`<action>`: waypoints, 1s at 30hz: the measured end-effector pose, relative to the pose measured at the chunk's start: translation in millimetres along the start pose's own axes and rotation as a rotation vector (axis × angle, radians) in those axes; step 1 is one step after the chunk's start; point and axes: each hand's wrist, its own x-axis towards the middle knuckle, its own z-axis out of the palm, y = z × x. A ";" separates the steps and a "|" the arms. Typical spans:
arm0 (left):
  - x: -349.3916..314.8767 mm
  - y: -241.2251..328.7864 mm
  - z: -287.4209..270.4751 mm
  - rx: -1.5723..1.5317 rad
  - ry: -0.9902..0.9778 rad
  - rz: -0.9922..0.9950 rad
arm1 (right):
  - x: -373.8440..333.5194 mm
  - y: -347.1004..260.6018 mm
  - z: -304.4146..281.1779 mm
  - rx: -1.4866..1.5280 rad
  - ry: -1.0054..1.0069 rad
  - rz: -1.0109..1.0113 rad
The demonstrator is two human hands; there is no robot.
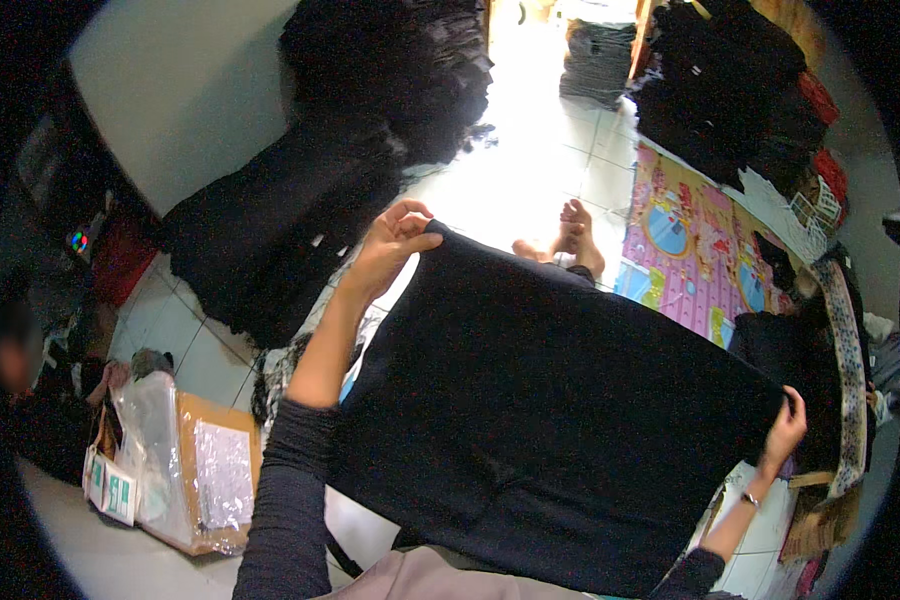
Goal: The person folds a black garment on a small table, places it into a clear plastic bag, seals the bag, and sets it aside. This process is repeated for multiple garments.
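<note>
A large black cloth (560, 390) is spread out across my lap and legs, nearly flat with a few creases near me. My left hand (385, 245) pinches its far left corner between thumb and fingers. At the far right corner, my right hand (785, 430) grips the edge with its fingers curled over the cloth. The far edge runs fairly straight between both hands, sloping down to the right. Past that edge my bare feet (575, 235) show on the floor. What lies under the cloth is hidden.
Big heaps of black cloth stand at the left (300, 190) and far right (720, 90). A pink patterned mat (685, 240) covers tiles at right. Near left lies a cardboard piece in clear plastic (215, 470). A white wire basket (815, 210) sits far right.
</note>
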 end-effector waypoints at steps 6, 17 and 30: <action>-118.8 35.9 -18.1 -0.001 -0.034 -0.148 | -99.3 14.7 -101.7 0.141 -0.138 0.126; -180.8 16.1 -3.0 0.550 -0.050 -0.322 | -179.9 -198.9 22.2 0.325 -0.483 0.230; -192.8 20.1 -15.6 0.651 -0.064 -0.458 | -224.0 -338.9 67.2 0.316 -0.789 -0.307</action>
